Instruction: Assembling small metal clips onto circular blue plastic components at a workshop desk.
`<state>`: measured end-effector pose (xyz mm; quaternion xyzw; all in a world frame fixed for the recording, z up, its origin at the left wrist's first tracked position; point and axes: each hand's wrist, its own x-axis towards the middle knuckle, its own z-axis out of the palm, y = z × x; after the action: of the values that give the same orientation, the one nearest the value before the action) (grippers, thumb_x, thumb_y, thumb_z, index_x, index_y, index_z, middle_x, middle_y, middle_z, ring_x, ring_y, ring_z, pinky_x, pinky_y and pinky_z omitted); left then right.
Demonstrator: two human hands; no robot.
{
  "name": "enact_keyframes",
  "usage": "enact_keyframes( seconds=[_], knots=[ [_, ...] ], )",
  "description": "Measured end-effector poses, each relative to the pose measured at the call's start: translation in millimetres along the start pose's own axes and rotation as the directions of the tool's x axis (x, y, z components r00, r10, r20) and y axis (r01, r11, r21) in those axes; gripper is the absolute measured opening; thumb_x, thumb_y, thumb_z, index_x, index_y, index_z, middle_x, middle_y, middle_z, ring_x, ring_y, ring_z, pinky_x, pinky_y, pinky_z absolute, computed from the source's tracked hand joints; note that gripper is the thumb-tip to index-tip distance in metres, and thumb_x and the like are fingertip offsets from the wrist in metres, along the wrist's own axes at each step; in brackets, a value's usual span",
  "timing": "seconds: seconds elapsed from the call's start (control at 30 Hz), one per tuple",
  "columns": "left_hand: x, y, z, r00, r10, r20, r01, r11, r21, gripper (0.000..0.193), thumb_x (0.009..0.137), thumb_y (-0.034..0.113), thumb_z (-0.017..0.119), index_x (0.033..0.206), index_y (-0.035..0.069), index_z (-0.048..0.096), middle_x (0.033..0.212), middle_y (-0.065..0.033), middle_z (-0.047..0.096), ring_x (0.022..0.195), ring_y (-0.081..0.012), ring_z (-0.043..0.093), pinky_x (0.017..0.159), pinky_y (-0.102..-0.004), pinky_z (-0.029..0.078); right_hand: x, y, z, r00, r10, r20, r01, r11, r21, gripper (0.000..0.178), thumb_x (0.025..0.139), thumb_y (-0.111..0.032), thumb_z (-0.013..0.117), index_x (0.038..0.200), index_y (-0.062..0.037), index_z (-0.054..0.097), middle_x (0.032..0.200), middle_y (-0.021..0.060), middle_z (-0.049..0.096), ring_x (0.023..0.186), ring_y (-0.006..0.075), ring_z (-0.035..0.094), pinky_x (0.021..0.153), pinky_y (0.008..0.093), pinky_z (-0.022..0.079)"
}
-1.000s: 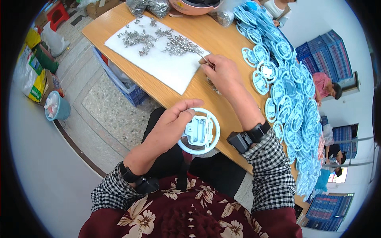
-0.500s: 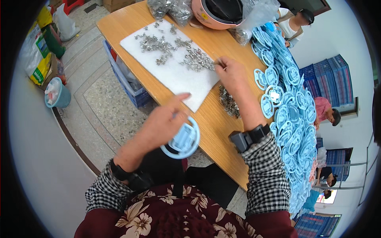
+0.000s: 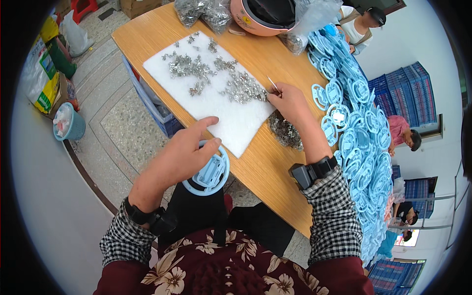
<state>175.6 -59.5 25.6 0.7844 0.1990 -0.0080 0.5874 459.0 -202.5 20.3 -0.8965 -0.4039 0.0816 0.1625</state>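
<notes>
My left hand point(image 3: 177, 153) is over the table's near edge, holding a light blue round plastic piece point(image 3: 212, 173) with a frame-like middle. Its index finger and thumb stretch forward, apart; the fingers on the piece are mostly hidden beneath the hand. My right hand point(image 3: 294, 105) pinches a thin pointed metal tool point(image 3: 274, 84) that sticks up past the fingers; its exact kind is unclear. The fingertips are at the right edge of a pile of small silvery metal parts point(image 3: 243, 88) on a white padded mat point(image 3: 231, 129). More such parts point(image 3: 191, 66) lie farther left.
A darker heap of small metal pieces point(image 3: 284, 132) lies beside my right wrist. Many light blue plastic pieces point(image 3: 356, 142) are piled along the right. A pink helmet point(image 3: 263, 28) and bagged metal parts point(image 3: 216, 19) stand at the back. A blue crate point(image 3: 150, 105) sits left of the table.
My left hand has shifted left with the blue piece. My right hand has turned, and the thin tool now points up from its fingers. The whole view has shifted slightly.
</notes>
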Motion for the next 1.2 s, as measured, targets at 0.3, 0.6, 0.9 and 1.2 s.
enact_keyframes(
  seconds=[0.3,0.6,0.9,1.2],
  knots=[
    [-2,-17,10,0.995,0.083,-0.062,-0.089,0.991,-0.102,0.044,0.098,0.014,0.057,0.14,0.006,0.054,0.111,-0.0149,0.067,0.097,-0.0191,0.065,0.086,-0.0316,0.052,-33,-14,-3,0.994,-0.066,-0.091,0.07,0.996,0.048,0.021,0.086,-0.016,0.071,0.101,-0.0031,0.071,0.086,0.0131,0.071,0.075,0.0232,0.065,0.073,0.0332,0.052],
    [-4,-17,12,0.999,0.037,-0.03,-0.042,0.985,-0.168,0.045,0.1,0.015,0.055,0.144,0.008,0.05,0.099,-0.0098,0.067,0.086,-0.0098,0.062,0.075,-0.0241,0.051,-47,-51,-3,0.996,0.008,0.087,-0.032,0.961,0.275,0.024,0.089,-0.022,0.07,0.104,-0.0041,0.071,0.084,0.0092,0.07,0.075,0.0214,0.065,0.071,0.0333,0.051],
    [1,-21,16,0.997,0.028,-0.075,-0.046,0.968,-0.245,0.043,0.1,0.016,0.055,0.142,0.004,0.053,0.102,-0.009,0.068,0.086,-0.0098,0.063,0.075,-0.0246,0.052,2,-46,26,0.965,-0.115,-0.236,0.123,0.992,0.018,0.036,0.085,-0.035,0.073,0.104,-0.0043,0.069,0.089,0.0124,0.07,0.077,0.0259,0.066,0.072,0.0368,0.052],
    [-2,-17,14,0.998,0.012,-0.054,-0.027,0.959,-0.284,0.042,0.1,0.014,0.055,0.14,0.003,0.054,0.107,-0.0103,0.067,0.093,-0.0109,0.063,0.08,-0.0258,0.053,-34,-91,18,0.976,-0.211,0.047,0.195,0.953,0.23,0.022,0.085,-0.021,0.068,0.094,-0.0016,0.068,0.091,0.0224,0.066,0.089,0.0402,0.064,0.082,0.0444,0.051]
  ],
)
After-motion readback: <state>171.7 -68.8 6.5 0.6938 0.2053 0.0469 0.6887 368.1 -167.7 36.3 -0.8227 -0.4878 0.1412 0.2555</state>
